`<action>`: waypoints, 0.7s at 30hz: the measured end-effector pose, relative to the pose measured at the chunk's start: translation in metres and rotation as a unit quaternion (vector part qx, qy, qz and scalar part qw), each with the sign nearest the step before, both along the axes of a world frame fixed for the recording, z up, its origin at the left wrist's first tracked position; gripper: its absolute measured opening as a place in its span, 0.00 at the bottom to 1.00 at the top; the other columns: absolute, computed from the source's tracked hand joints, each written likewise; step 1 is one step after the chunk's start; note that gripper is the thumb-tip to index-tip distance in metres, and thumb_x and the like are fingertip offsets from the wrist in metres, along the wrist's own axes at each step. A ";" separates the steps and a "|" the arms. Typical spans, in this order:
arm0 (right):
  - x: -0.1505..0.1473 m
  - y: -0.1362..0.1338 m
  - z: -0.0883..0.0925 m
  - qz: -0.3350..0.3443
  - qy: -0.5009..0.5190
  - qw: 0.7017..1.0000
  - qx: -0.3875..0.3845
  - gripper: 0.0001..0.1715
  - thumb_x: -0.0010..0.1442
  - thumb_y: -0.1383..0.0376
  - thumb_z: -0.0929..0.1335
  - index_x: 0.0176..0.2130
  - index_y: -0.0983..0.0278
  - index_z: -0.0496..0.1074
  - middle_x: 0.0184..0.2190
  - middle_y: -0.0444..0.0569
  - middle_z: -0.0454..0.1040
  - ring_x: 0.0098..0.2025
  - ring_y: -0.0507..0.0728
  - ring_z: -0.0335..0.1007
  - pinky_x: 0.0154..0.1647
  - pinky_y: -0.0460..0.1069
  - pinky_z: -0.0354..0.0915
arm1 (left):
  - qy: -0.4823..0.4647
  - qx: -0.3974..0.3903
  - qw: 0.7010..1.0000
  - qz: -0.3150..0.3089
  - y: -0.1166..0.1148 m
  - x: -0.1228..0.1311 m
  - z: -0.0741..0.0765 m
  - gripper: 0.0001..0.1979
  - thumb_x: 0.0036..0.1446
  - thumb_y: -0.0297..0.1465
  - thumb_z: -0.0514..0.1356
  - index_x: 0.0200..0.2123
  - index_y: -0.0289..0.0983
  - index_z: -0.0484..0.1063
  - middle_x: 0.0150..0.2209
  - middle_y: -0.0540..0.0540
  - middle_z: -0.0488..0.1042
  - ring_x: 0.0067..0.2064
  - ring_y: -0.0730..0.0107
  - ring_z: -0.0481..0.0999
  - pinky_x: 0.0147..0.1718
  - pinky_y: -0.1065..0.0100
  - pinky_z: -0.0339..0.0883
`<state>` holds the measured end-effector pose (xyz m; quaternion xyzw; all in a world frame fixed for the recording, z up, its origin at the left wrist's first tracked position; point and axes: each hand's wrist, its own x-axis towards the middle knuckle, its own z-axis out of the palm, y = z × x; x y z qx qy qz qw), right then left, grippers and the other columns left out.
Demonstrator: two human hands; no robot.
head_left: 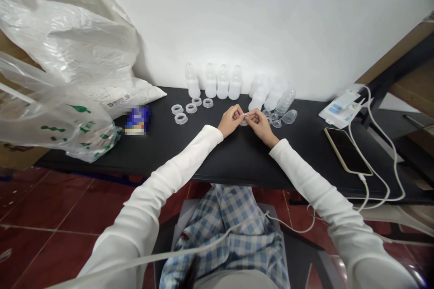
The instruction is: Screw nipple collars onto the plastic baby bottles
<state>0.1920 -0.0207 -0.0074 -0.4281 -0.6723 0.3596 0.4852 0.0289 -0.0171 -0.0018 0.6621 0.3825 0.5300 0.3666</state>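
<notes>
My left hand (231,120) and my right hand (259,123) meet over the middle of the black table (237,153), fingers curled. Together they pinch a small clear plastic piece (244,118), perhaps a ring or teat; I cannot make out which. Several clear rings (190,109) lie to the left of my left hand. Small clear teats and a cap (280,118) lie just right of my right hand. Upright translucent baby bottles (214,82) stand in a row by the wall, and more bottles (271,95) lie tipped beside them.
Large plastic bags (64,72) fill the table's left end, with a small blue pack (137,120) next to them. A phone (347,150) on a white cable (379,176) and a white charger box (339,107) sit at the right. Red floor tiles lie below.
</notes>
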 end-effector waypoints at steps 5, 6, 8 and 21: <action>0.000 -0.001 0.000 -0.007 0.011 1.000 -0.007 0.25 0.54 0.44 0.73 0.36 0.60 0.68 0.26 0.41 0.68 0.28 0.50 0.62 0.29 0.47 0.62 | -0.003 -0.006 1.000 0.004 -0.001 0.002 -0.001 0.09 0.53 0.26 0.67 0.28 0.38 0.69 0.26 0.55 0.64 0.28 0.76 0.63 0.31 0.72 0.61; 0.000 -0.001 0.000 -0.012 0.014 1.000 -0.006 0.25 0.53 0.44 0.74 0.36 0.60 0.69 0.26 0.40 0.68 0.28 0.50 0.62 0.30 0.48 0.62 | -0.007 -0.015 1.000 0.003 0.000 0.002 -0.001 0.08 0.54 0.27 0.67 0.29 0.38 0.69 0.26 0.55 0.64 0.27 0.76 0.64 0.31 0.72 0.62; 0.000 -0.001 -0.002 -0.024 0.020 0.999 -0.007 0.25 0.52 0.44 0.74 0.35 0.60 0.69 0.26 0.40 0.69 0.28 0.50 0.63 0.30 0.48 0.63 | -0.018 -0.043 0.999 -0.001 -0.001 0.003 -0.002 0.08 0.55 0.29 0.67 0.30 0.38 0.69 0.25 0.55 0.65 0.26 0.78 0.66 0.30 0.73 0.63; 0.004 0.005 -0.007 -0.005 0.088 0.995 -0.042 0.29 0.50 0.44 0.76 0.42 0.59 0.73 0.35 0.46 0.78 0.35 0.55 0.77 0.43 0.54 0.77 | -0.075 -0.102 0.992 -0.016 0.013 0.003 -0.014 0.15 0.50 0.25 0.70 0.37 0.37 0.68 0.36 0.51 0.73 0.36 0.76 0.76 0.40 0.71 0.73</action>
